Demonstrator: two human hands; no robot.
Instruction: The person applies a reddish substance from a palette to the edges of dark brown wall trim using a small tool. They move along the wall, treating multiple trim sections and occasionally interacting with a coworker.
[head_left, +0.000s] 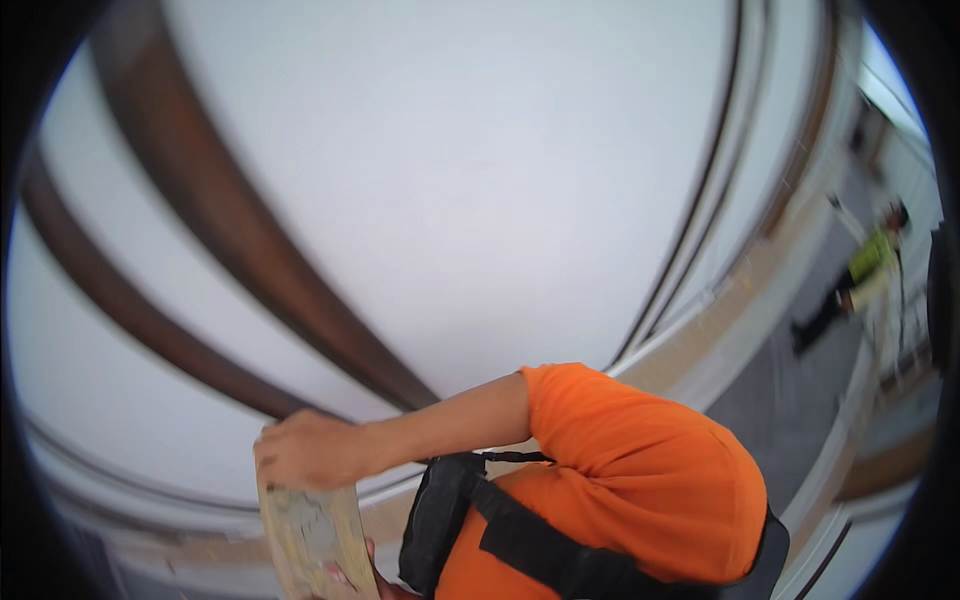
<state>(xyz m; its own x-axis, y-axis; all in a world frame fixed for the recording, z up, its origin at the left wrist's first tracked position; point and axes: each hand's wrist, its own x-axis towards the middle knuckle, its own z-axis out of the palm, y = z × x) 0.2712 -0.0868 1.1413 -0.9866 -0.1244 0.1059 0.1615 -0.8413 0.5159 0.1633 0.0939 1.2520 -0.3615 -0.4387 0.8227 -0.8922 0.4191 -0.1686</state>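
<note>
In the lower left, my right hand (310,450) grips the upper end of a pale wooden board (315,525) marked with grey and yellowish patches, its fingers curled over the edge. My left hand (372,565) shows only partly at the board's lower right side, holding it. My bare right forearm crosses from the orange short sleeve. A black pouch (440,515) with straps lies against my orange shirt, to the right of the board.
A white wall (480,180) fills most of the view, with dark brown strips (210,190) curving down it. A pale band (680,350) runs along its base. At the right, another person (865,260) in a yellow-green top is on the grey floor (780,400).
</note>
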